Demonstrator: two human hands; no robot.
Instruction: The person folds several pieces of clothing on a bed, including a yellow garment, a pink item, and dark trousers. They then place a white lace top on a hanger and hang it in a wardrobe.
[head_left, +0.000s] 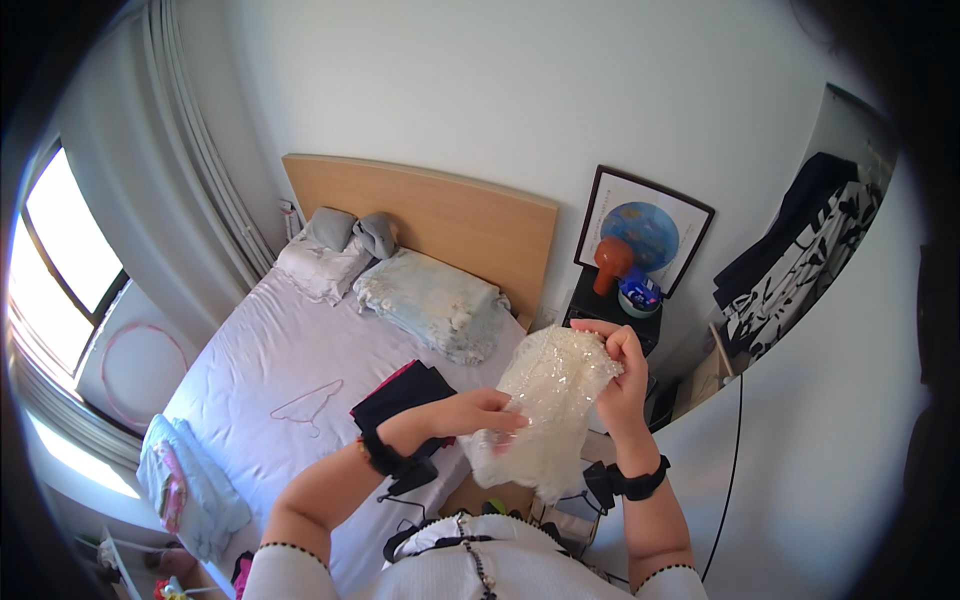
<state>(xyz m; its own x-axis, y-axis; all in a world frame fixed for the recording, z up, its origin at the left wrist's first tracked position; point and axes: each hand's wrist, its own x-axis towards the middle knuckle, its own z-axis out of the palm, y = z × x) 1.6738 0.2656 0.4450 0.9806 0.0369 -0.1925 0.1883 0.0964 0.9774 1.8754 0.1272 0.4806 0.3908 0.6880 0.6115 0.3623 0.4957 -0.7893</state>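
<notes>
A cream, sheer garment with shiny sequins hangs in front of me between both hands. My right hand pinches its beaded upper edge. My left hand grips its left side, the thumb on top and the fingers showing faintly through the fabric. Behind my left forearm, a folded dark navy garment with a red edge lies on the bed. A thin pink clothes hanger rests on the sheet to its left.
The bed carries pillows by a wooden headboard. A light-blue blanket covers its lower left corner. Right of it, a black nightstand holds an orange lamp. Clothes hang in an open wardrobe at right.
</notes>
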